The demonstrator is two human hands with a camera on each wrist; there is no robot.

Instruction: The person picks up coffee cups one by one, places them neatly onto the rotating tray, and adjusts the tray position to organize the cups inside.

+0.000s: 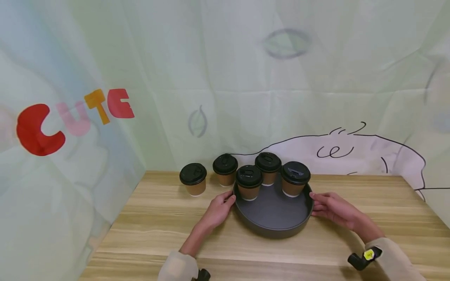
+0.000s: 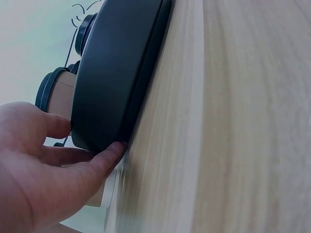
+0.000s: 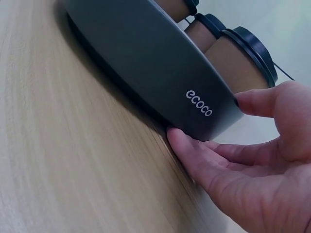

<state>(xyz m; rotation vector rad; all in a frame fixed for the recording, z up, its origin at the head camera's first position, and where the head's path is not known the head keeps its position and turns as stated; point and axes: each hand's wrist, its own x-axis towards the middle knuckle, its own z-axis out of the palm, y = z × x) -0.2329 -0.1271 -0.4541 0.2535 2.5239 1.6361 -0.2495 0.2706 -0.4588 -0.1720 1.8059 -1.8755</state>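
Note:
Between both hands is a round, dark grey tray (image 1: 275, 212) with a low wall. My left hand (image 1: 217, 212) grips its left side, thumb at the rim and fingertips (image 2: 115, 148) at the bottom edge. On the opposite side my right hand (image 1: 334, 210) holds the wall beside the white "ecoco" lettering (image 3: 199, 103), thumb on the rim and fingers low. Inside the tray stand three brown paper cups with black lids: one at the left (image 1: 249, 193), one at the back (image 1: 269, 177) and one at the right (image 1: 293, 189).
Two more lidded paper cups stand on the wooden table (image 1: 154, 234) left of the tray, one further left (image 1: 196, 189) and one (image 1: 226, 178) close behind my left hand. A printed cloth (image 1: 232, 70) hangs along the table's back and left edges.

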